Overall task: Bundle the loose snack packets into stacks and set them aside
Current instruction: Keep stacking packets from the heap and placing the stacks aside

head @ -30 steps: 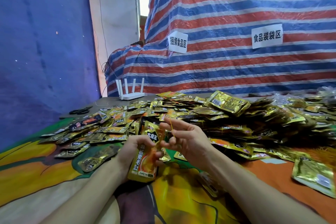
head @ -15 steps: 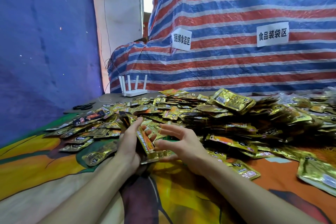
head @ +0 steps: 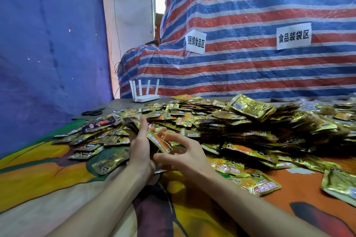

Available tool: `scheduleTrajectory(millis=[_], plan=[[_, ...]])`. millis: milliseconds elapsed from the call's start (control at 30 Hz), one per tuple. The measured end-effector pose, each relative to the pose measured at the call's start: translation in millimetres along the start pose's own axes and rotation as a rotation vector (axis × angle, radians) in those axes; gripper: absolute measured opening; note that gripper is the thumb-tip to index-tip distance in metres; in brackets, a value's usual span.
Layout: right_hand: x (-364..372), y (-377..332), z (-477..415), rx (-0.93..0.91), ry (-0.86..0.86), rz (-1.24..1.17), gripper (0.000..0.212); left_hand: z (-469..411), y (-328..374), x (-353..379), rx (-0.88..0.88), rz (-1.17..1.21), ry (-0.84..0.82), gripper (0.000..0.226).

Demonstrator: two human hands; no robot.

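One stack of packets (head: 159, 141) stands edge-on between two hands, at the near foot of a loose packet heap (head: 240, 127) too large to count. Left hand (head: 141, 154) lies flat against it, fingers straight. Right hand (head: 185, 155) curls opposite. One yellow band (head: 162, 141) crosses the stack; whether the right hand pinches it cannot be told. Bare cloth (head: 48, 179) lies near-left. One router (head: 145, 97) and one pair of scissors (head: 93, 112) sit by the far edge.

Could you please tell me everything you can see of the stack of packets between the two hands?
The stack of packets is a thin bundle of gold foil sachets with orange-red print, seen edge-on and tilted before the loose pile. A thin yellow rubber band crosses it. The left hand presses it with straight fingers; the right hand curves beside it.
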State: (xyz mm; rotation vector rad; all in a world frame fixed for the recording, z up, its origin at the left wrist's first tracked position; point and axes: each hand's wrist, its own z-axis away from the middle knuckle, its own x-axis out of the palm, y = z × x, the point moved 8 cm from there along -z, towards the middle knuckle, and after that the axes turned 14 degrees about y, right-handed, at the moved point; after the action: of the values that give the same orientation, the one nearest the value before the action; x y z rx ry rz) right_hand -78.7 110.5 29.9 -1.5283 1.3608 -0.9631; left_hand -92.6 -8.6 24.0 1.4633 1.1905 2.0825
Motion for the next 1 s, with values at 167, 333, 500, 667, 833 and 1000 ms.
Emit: scheduleTrajectory(millis=[167, 333, 500, 667, 833, 1000], plan=[[-9.8, -8.7, -4.7, -0.134, 0.082, 0.08, 0.064, 9.0, -20.5, 12.6, -0.136, -0.098, -0.237, 0.072], [-17.8, -7.0, -8.9, -0.141, 0.139, 0.084, 0.069, 8.9, -23.8, 15.8, -0.13, -0.115, -0.276, 0.06], [-18.5, -3.8, -10.4, -0.105, 0.106, 0.168, 0.074, 10.3, -33.0, 16.2, -0.176, -0.177, -0.292, 0.055], [-14.7, -14.7, -6.2, -0.197, 0.046, 0.306, 0.084, 4.7, -35.5, 14.8, -0.152, -0.263, -0.332, 0.054], [-32.2, -28.4, -7.6, -0.225, 0.127, 0.411, 0.084, 14.3, -41.8, 21.7, -0.146, -0.428, -0.418, 0.071], [-75.7, -73.4, -28.9, -0.303, 0.274, 0.537, 0.062, 3.5, -27.0, 16.2, 0.014, -0.336, -0.297, 0.065]])
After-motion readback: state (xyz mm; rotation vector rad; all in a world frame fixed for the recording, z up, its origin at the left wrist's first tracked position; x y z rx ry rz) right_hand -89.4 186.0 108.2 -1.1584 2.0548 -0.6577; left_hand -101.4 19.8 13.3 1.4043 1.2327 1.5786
